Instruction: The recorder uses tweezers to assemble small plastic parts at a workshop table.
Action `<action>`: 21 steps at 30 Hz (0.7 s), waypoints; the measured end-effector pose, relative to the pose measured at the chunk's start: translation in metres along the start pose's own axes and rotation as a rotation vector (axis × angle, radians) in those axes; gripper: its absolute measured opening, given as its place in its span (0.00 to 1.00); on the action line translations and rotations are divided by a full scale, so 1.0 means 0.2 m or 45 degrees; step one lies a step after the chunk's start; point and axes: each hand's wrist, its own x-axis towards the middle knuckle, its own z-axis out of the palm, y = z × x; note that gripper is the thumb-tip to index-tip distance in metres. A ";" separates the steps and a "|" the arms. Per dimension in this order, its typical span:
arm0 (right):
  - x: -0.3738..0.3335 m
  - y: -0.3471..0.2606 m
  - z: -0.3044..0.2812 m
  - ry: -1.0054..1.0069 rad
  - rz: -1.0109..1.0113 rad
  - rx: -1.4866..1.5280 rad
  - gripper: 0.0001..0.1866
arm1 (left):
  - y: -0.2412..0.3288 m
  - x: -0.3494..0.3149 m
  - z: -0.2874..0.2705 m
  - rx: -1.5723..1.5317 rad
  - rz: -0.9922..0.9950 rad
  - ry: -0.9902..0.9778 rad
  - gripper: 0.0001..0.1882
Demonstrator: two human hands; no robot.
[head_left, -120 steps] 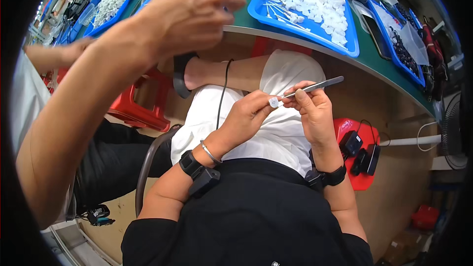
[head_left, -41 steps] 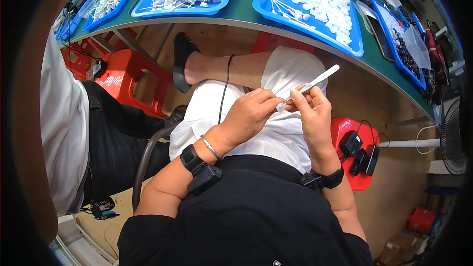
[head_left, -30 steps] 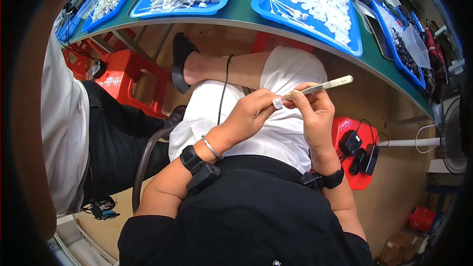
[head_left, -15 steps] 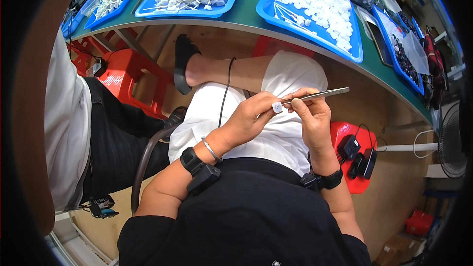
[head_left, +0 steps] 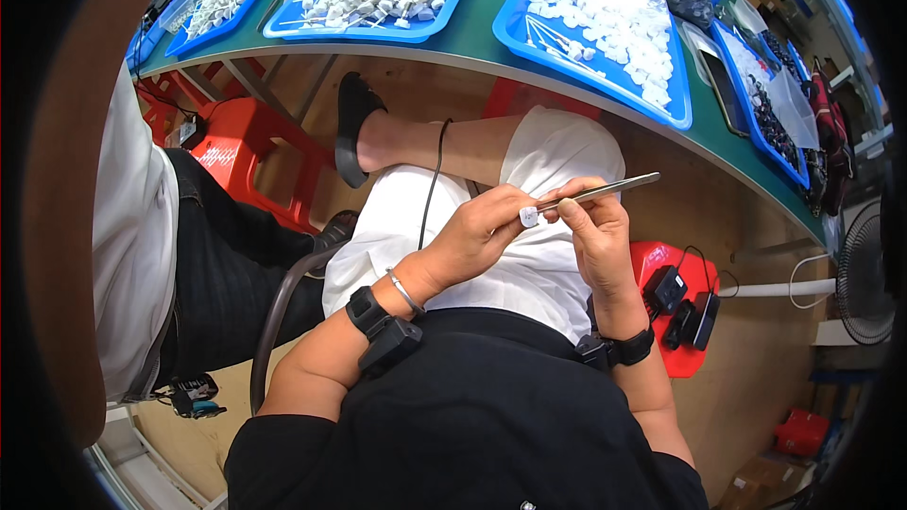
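Over my lap, my left hand [head_left: 480, 231] pinches a small white round-faced plastic piece [head_left: 528, 217] between thumb and fingers. My right hand [head_left: 600, 238] is closed around metal tweezers [head_left: 624, 186], whose broad end sticks out to the upper right. The tweezers' fine tips meet the white piece, or come very close to it; fingers partly cover that spot. Both hands are close together at the fingertips.
On the green table [head_left: 463, 14] ahead lie a blue tray [head_left: 416, 33] of white stemmed pieces and another blue tray [head_left: 605, 85] of white pieces. A red stool [head_left: 661, 359] bearing black adapters stands right; a person in dark trousers [head_left: 236, 255] is at my left.
The white piece has shifted slightly down and shows more of its round face. The tweezers have dropped a little and moved slightly left with my right hand.
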 end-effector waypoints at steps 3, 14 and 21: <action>0.00 0.00 0.00 -0.001 0.001 -0.008 0.08 | 0.00 0.00 0.00 -0.001 -0.004 -0.005 0.12; 0.00 0.01 -0.01 0.014 0.037 -0.042 0.08 | -0.02 -0.01 0.00 0.054 0.036 -0.014 0.12; 0.00 0.00 0.02 0.084 -0.089 -0.024 0.08 | -0.01 0.00 0.01 0.035 -0.015 0.077 0.09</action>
